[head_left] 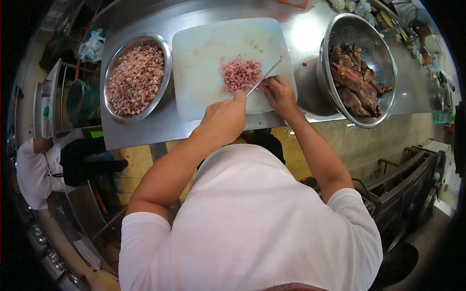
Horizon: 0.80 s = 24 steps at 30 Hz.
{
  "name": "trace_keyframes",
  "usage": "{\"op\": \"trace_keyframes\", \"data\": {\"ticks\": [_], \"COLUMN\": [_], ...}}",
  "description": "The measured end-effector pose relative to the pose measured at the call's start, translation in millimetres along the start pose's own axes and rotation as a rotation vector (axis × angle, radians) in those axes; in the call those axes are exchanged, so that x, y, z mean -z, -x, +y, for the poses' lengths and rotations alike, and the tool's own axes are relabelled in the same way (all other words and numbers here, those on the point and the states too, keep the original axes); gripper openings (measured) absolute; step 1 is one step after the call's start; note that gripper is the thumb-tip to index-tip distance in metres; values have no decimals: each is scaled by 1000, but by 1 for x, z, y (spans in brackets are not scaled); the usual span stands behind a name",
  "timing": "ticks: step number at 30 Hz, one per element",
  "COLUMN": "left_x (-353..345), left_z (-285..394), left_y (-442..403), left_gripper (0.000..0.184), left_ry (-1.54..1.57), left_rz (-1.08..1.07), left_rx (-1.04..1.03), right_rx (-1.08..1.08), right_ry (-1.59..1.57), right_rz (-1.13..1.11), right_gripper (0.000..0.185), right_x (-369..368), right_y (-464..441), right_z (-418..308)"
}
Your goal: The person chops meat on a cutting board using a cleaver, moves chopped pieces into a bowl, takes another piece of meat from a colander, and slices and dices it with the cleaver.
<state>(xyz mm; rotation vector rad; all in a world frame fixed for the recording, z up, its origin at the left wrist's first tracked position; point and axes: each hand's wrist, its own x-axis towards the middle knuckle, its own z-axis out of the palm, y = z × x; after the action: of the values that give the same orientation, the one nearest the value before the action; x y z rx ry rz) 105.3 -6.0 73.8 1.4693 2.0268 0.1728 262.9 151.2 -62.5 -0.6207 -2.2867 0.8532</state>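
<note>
My left hand point(225, 118) is wrapped round the handle of a knife point(264, 76), whose narrow blade points up and to the right. The blade lies along the right side of a small heap of diced pink meat point(240, 73) on a white cutting board point(196, 58). Close by the blade's other side is my right hand point(281, 97), its fingers pinched together at the edge of the meat. Whatever those fingers hold is hidden. To the left stands a steel bowl point(167, 51) full of diced meat point(136, 80).
At the right, a steel colander point(383, 63) holds large browned meat pieces point(357, 82). The steel table's point(306, 34) front edge runs just below my hands. Plastic bags point(352, 6) lie at the back right. Another person in a white shirt point(31, 172) is at far left.
</note>
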Motion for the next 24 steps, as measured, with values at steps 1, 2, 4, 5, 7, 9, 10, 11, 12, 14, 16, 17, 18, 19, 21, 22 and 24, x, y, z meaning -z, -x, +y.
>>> {"op": "trace_keyframes", "data": {"ticks": [1,2,4,5,7,9,10,11,12,14,16,17,18,19,21,22,24], "left_x": [-7,-21,-20,-22,-11,2,-4,-13,-22,-26,-23,-17,-10,-4,4,-5,-23], "left_z": [-1,-4,-5,-7,-4,3,2,-1,-5,-8,-7,-7,-5,-1,4,2,-3], "left_y": [-5,-14,-32,-36,-32,-11,-12,-12,-11,-33,-32,-31,-28,-20,-5,-11,-26], "left_gripper": [21,21,22,22,23,21,21,19,17,17,17,20,22,22,21,21,21], "left_ry": [-3,-11,-23,-13,-6,-4,-3,0,5,24,55,6,-47,-48,-20,-22,-16], "left_rz": [-7,-6,20,39,71,29,20,14,9,62,102,94,77,69,-35,-40,4], "left_rx": [1,-3,-16,-51,-85,-49,-51,-36,-17,-37,-48,-74,-105,-113,-69,-72,-49], "right_rx": [4,0,32,37,-8,-30,-44,-51,-35,10,-6,2,5,1,-15,-22,-24], "right_ry": [0,-4,52,53,30,12,-4,-4,20,52,34,37,25,15,19,20,22], "right_rz": [19,16,5,-1,19,36,49,49,41,42,-6,-4,6,15,19,24,20], "right_gripper": [16,16,13,13,12,12,12,12,11,11,9,9,9,10,10,11,11], "right_x": [0,-2,0,-1,-1,-1,-1,-1,-1,2,4,5,9,11,11,10,8], "right_y": [0,4,-2,3,0,1,4,7,11,1,2,0,0,3,6,7,9], "right_z": [-1,-1,3,3,-1,-2,-2,0,2,5,1,1,-2,-3,-1,0,3]}}
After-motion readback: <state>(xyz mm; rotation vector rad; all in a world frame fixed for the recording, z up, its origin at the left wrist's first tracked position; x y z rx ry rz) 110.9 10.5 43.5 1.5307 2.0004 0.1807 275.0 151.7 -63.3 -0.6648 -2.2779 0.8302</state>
